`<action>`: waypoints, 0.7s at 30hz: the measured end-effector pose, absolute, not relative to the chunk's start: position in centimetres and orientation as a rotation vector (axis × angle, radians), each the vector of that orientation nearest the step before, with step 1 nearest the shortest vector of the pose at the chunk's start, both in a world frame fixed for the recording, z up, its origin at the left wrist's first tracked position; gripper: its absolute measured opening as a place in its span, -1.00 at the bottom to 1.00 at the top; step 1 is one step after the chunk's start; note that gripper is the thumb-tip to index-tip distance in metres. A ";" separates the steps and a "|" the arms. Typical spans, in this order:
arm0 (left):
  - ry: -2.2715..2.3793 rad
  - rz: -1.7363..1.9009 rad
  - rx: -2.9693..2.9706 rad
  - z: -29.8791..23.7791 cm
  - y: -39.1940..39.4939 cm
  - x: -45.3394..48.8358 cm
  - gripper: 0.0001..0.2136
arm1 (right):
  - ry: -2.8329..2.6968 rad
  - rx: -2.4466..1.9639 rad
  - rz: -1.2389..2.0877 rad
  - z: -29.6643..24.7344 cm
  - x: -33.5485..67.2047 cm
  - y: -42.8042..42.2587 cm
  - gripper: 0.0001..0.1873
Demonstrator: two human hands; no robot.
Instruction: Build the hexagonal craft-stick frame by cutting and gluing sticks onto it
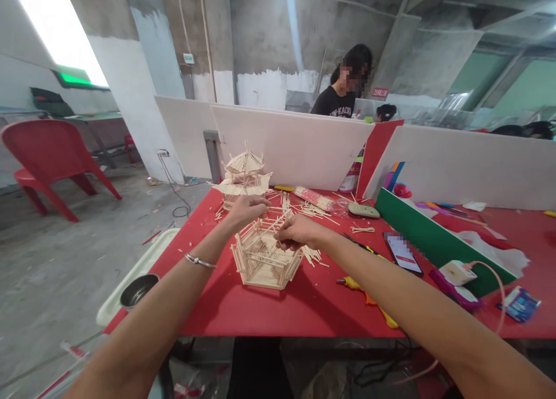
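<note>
A six-sided open frame of thin wooden sticks, with a slatted floor and railings, stands on the red table in front of me. My right hand is over its right side, fingertips pinched together by a slanting wooden stick. At the frame's back left is my left hand, fingers bent and pressed together. Whatever they hold is too small to make out. Behind that hand rises a stick pagoda with tiered roofs, its lower part partly hidden. Loose sticks lie beside the frame.
A pack of sticks, a computer mouse, a phone and a yellow glue gun lie on the red table. A metal bowl sits left. White partitions and a green board stand around; a person is beyond.
</note>
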State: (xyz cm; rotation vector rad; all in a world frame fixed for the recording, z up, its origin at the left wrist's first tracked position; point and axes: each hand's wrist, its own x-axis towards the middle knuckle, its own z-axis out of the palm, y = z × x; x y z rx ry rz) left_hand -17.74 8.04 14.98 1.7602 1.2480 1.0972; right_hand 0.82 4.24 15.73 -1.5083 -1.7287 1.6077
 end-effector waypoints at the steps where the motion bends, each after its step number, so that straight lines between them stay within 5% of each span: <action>1: 1.250 1.069 1.783 15.1 7.9 -17.6 -0.82 | -1.729 -1.508 1.607 15.8 0.8 4.2 -0.83; 7: 1.349 0.831 2.173 15.7 7.3 -16.7 -0.60 | -1.701 -1.515 1.605 16.1 0.7 3.9 -0.81; 21: 1.396 0.737 2.266 15.2 7.4 -16.2 -0.57 | -1.621 -1.537 1.630 16.4 0.4 3.7 -0.81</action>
